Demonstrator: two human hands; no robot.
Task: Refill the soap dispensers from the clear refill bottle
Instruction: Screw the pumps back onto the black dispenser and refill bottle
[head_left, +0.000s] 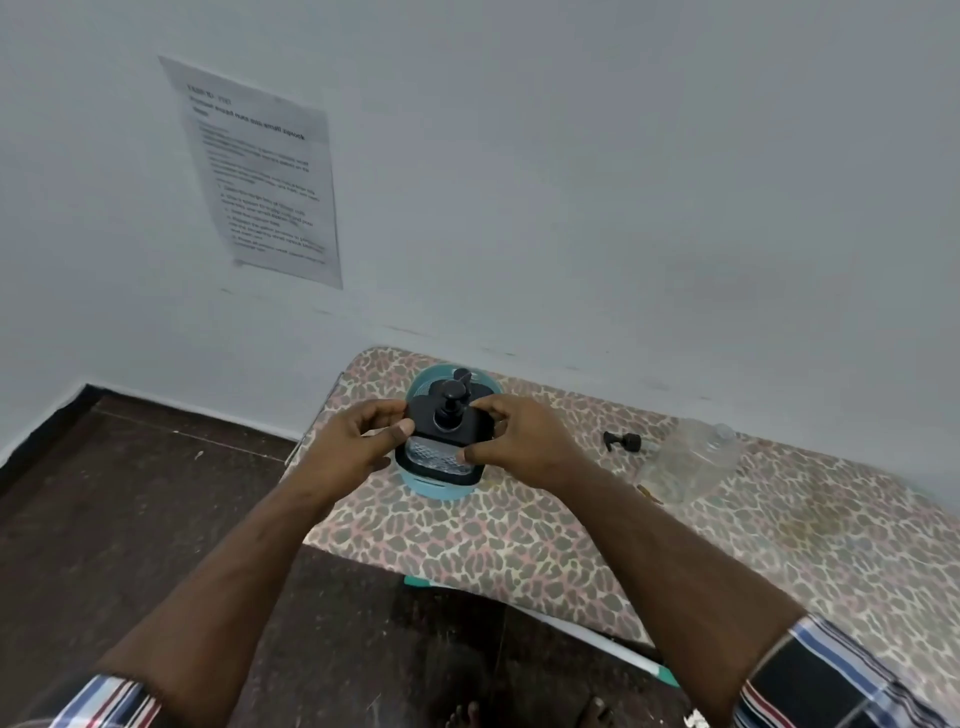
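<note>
My left hand (358, 441) and right hand (511, 441) pinch a rigid, likely slick black square pump-top soap dispenser (447, 434) by opposite sides, over a blue basket (434, 486) on the leopard-print surface (519, 540).

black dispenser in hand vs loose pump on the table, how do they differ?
The black dispenser is held by both hands over the blue basket; the loose pump lies untouched on the table near the clear refill bottle. The dispenser's pump head stands upright; the loose pump lies sideways. Both are black.
</note>
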